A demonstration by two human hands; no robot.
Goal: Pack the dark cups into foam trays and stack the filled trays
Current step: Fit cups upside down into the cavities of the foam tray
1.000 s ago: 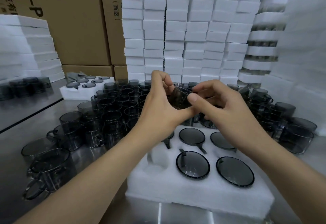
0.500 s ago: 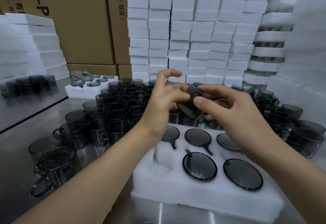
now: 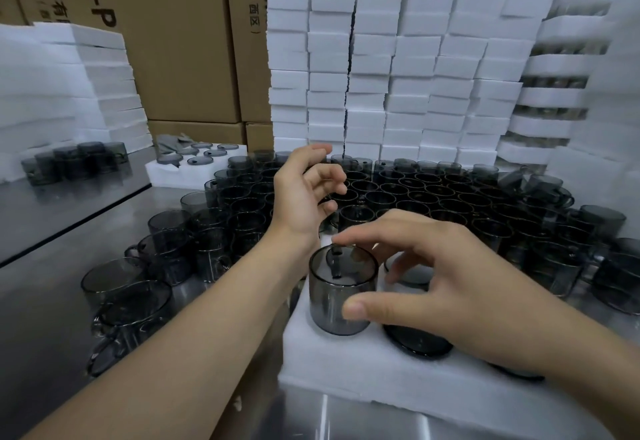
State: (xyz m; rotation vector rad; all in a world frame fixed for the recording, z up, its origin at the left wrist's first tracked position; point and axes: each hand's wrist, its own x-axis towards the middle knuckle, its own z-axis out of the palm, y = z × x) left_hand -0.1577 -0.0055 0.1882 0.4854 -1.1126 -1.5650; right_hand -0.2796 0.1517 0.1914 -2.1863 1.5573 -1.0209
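A dark smoky cup [image 3: 341, 290] stands bottom-up at the near-left pocket of the white foam tray [image 3: 363, 384], half sunk in the foam. My right hand [image 3: 450, 287] holds it, thumb on its near side and index fingertip on its far top edge. Other dark cups [image 3: 415, 344] sit flush in the tray's pockets, partly hidden under that hand. My left hand [image 3: 304, 193] hovers beyond the tray over the loose cups [image 3: 433, 197], fingers loosely curled and holding nothing.
Several loose dark cups [image 3: 131, 283] crowd the metal table left of and behind the tray. A second foam tray [image 3: 162, 173] with cups lies at the back left. Foam stacks [image 3: 398, 58] wall the back and right; cardboard boxes [image 3: 180, 58] stand behind.
Both hands held the cup up over the tray. My right hand has brought it down, bottom-up, into the near-left pocket. My left hand has let go and lifted away towards the loose cups.
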